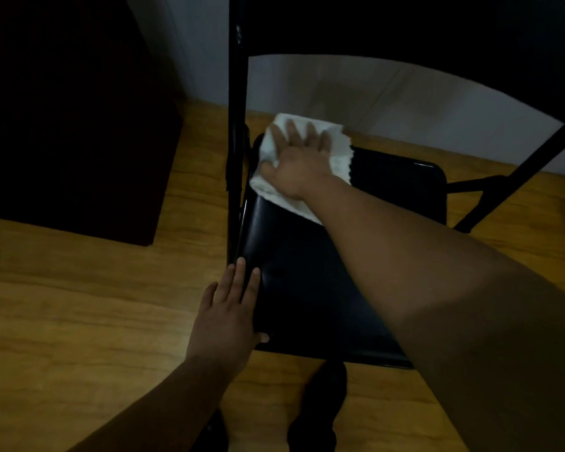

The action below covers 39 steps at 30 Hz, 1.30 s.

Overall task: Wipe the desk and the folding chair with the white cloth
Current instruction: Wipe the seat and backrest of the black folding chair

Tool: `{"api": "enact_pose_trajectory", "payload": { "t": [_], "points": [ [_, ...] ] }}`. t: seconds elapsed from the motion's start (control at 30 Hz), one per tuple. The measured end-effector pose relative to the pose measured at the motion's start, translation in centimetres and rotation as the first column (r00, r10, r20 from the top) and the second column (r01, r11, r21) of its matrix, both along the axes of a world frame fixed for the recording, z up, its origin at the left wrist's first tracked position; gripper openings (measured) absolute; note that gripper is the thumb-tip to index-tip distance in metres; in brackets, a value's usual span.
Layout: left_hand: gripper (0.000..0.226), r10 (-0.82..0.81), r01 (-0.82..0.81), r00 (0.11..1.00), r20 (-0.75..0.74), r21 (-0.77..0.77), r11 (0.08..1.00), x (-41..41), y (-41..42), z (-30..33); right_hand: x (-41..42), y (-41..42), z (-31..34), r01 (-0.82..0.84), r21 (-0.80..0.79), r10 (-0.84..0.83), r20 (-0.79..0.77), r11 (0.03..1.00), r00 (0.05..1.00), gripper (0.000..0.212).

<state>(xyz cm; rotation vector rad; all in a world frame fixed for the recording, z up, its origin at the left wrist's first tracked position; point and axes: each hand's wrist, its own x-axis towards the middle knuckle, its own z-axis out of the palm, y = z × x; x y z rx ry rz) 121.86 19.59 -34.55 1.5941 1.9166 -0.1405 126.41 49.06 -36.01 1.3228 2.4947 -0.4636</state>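
A black folding chair [323, 288] stands in front of me, its glossy seat facing up and its backrest at the top of the view. The white cloth [340, 154] lies on the far left corner of the seat. My right hand [300, 161] presses flat on the cloth with fingers spread and straight. My left hand [232, 314] rests on the near left edge of the seat, fingers straight along the frame and thumb at the seat's front edge. A dark desk [69, 119] stands at the upper left.
Wooden floor [62, 305] surrounds the chair. A pale wall [405, 102] runs behind it, seen through the gap under the backrest. My dark shoes [320, 415] show below the seat's front edge.
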Motion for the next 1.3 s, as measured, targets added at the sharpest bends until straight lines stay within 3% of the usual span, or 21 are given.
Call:
{"api": "enact_pose_trajectory", "payload": {
  "t": [0.1, 0.13, 0.37, 0.57, 0.83, 1.0, 1.13, 1.3],
  "points": [
    [0.088, 0.202, -0.231, 0.921, 0.332, 0.052, 0.972, -2.3, -0.3, 0.9, -0.7, -3.2, 0.3, -0.144, 0.062, 0.146, -0.032, 0.988, 0.989, 0.085],
    [0.077, 0.263, -0.311, 0.887, 0.379, 0.068, 0.948, -3.2, -0.3, 1.3, -0.3, -4.9, 0.3, -0.147, 0.080, 0.151, -0.043, 0.986, 0.988, 0.086],
    [0.063, 0.421, -0.464, 0.875, 0.237, 0.164, 0.871, -5.9, 1.3, 3.2, 3.2, -22.0, -0.1, -0.157, 0.086, 0.163, -0.068, 0.984, 0.984, 0.089],
    [0.050, 0.202, -0.247, 0.945, 0.258, 0.153, 0.957, -3.9, 1.4, 3.1, 7.9, -30.0, -0.8, -0.220, 0.079, 0.222, -0.028, 0.972, 0.975, 0.093],
    [0.076, -0.009, 0.005, 0.998, 0.063, 0.071, 0.997, 1.3, 1.9, 1.7, 23.2, -28.1, -1.5, 0.003, 0.121, -0.005, 0.016, 0.993, 1.000, 0.087],
    [0.114, 0.009, -0.009, 1.000, 0.029, -0.001, 1.000, 4.6, 3.9, 1.1, 30.3, -27.1, -1.3, 0.149, 0.152, -0.153, 0.017, 0.977, 0.988, 0.087],
    [0.145, -0.003, 0.005, 1.000, 0.013, -0.171, 0.985, 6.5, 5.2, 0.2, 31.9, -25.3, -0.9, 0.235, 0.113, -0.226, -0.092, 0.965, 0.970, 0.088],
    [0.154, -0.008, 0.005, 1.000, -0.013, -0.258, 0.966, 6.7, 5.5, -0.8, 30.3, -19.4, -0.7, 0.367, 0.101, -0.349, -0.160, 0.925, 0.924, 0.090]
  ]
}}
